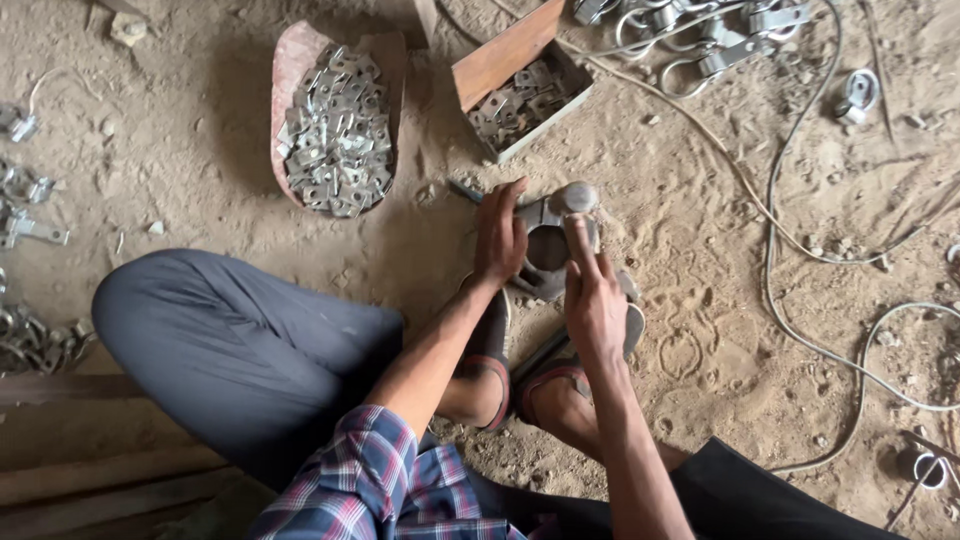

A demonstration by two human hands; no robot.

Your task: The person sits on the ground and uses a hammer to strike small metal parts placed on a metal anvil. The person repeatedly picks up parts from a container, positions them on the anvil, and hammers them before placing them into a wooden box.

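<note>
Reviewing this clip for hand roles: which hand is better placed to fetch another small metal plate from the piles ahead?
Probably the left hand: it rests on the metal fixture on the side nearer the heap of metal plates. The right hand presses a finger onto the fixture's top.

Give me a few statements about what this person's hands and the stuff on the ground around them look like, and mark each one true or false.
1. Both hands rest on a metal clamp piece on the ground. True: left hand, right hand.
2. The curved tray is empty. False: it holds a heap of small metal plates.
3. An open box of metal pieces stands beyond the hands. True.
4. The ground is tiled. False: it is sandy dirt.
5. The person is barefoot. False: they wear sandals.
</note>
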